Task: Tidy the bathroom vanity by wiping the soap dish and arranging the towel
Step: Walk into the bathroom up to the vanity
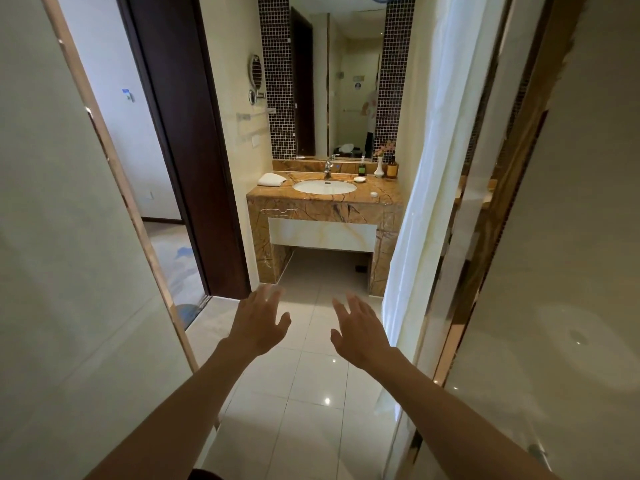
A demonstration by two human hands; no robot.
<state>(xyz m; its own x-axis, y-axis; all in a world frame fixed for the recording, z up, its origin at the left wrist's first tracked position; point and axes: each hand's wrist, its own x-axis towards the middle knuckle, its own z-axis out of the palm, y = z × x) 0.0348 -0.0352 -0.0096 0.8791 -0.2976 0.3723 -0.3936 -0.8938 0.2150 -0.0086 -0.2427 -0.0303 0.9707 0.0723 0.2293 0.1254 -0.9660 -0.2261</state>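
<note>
A brown marble vanity [322, 206] with an oval white sink [324, 187] stands several steps ahead. A folded white towel [271, 179] lies on its left back corner. A small white soap dish [360, 179] sits right of the tap [327, 169]. My left hand [260, 320] and my right hand [358, 329] are stretched out over the floor tiles, well short of the vanity. Both hands are empty with fingers spread.
A glass panel [69, 271] borders my left and a white curtain [426, 168] with a glass screen my right. A dark door [187, 133] stands open at left. On the counter are a green bottle [362, 169], a white vase [379, 168], an amber bottle [392, 168] and a small white jar [373, 194].
</note>
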